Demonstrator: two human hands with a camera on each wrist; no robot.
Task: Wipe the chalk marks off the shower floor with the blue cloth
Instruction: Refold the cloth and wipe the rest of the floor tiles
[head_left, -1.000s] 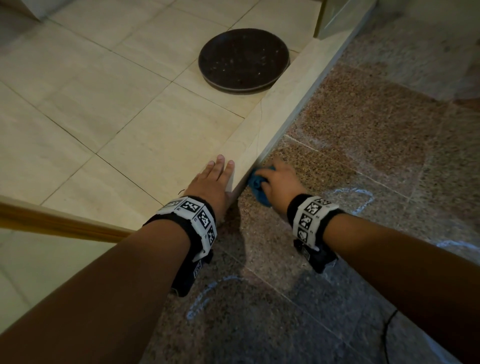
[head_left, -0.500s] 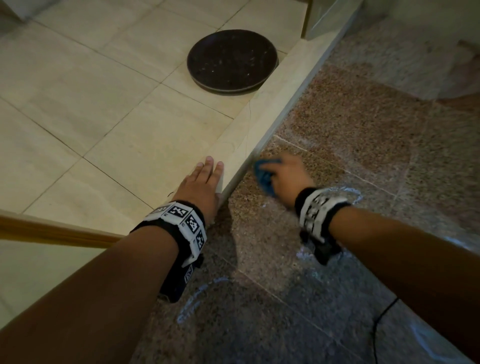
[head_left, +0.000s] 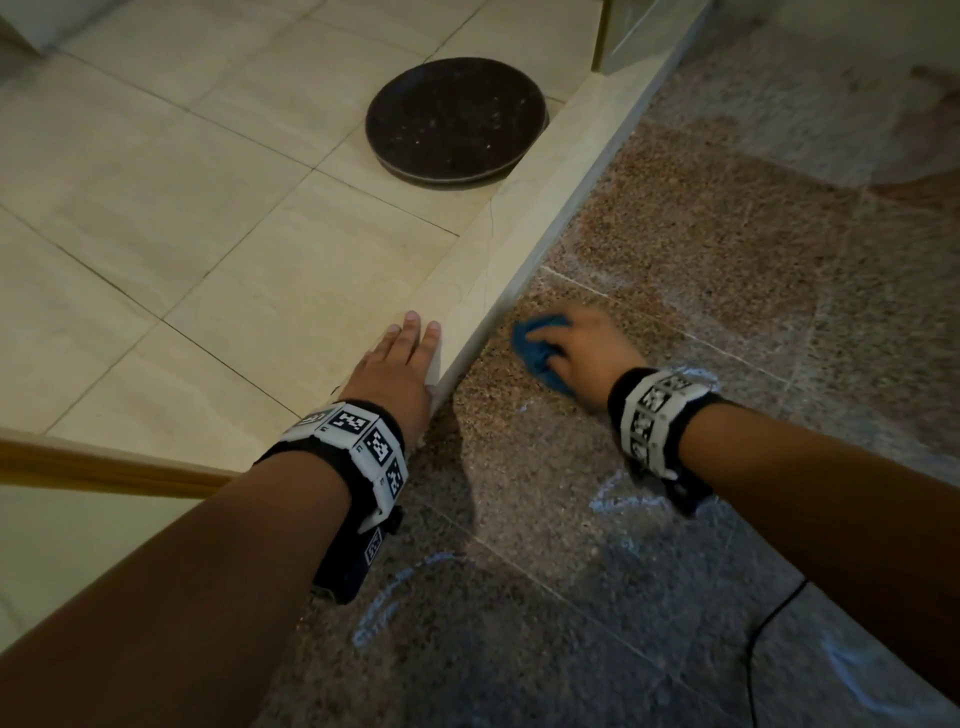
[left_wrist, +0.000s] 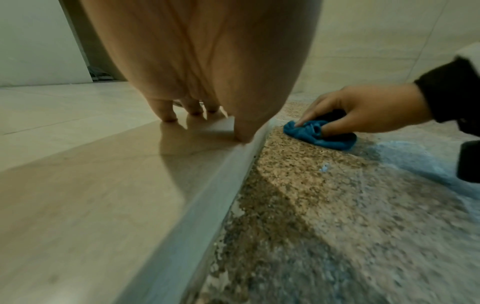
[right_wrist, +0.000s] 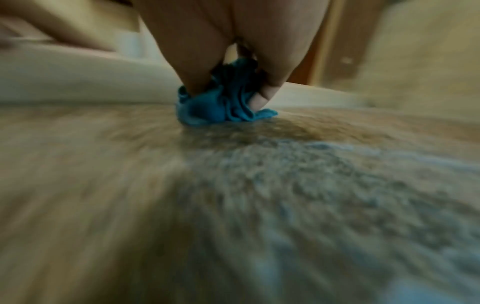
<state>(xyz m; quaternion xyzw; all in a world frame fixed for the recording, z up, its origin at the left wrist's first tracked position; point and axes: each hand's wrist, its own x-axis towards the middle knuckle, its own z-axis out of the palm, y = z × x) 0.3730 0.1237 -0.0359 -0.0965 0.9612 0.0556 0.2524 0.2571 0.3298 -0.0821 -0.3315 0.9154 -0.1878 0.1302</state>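
Observation:
My right hand grips a bunched blue cloth and presses it on the speckled granite shower floor, just right of the pale stone curb. The same cloth shows in both wrist views, pinched between fingers and thumb. My left hand lies flat with straight fingers on the curb's top. Pale chalk marks remain on the floor: one curve below my right wrist, one beside my left forearm, and one at the lower right.
A round dark brown disc lies on the beige tiles beyond the curb. A wooden door edge crosses at the left. A thin black cable runs over the shower floor at the lower right.
My right hand has slid the cloth along the granite, a little away from the curb and forward. The left hand stays flat on the curb.

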